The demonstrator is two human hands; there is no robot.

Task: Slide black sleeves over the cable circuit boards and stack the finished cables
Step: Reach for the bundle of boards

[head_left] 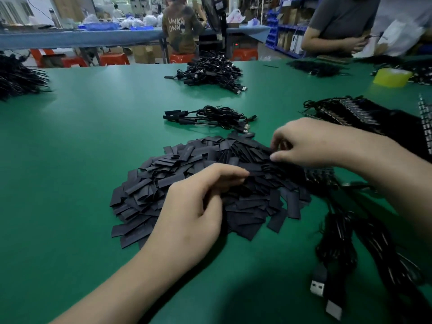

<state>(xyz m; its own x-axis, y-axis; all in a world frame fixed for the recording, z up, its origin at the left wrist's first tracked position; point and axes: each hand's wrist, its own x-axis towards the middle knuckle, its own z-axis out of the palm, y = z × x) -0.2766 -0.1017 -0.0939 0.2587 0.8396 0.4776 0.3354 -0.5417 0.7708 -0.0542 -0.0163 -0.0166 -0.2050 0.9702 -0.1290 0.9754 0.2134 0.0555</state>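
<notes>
Black sleeves point(163, 183) lie heaped mid-desk so our left hand point(194, 206) and right hand point(313, 143) each pinch one free.

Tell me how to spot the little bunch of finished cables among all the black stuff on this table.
On the green table, find the wide heap of flat black sleeves nearest the camera. Just beyond it lies the small bunch of cables. Unlike the big tangled pile farther back, it holds only a few cables, laid side by side with sleeved ends pointing left.
</notes>
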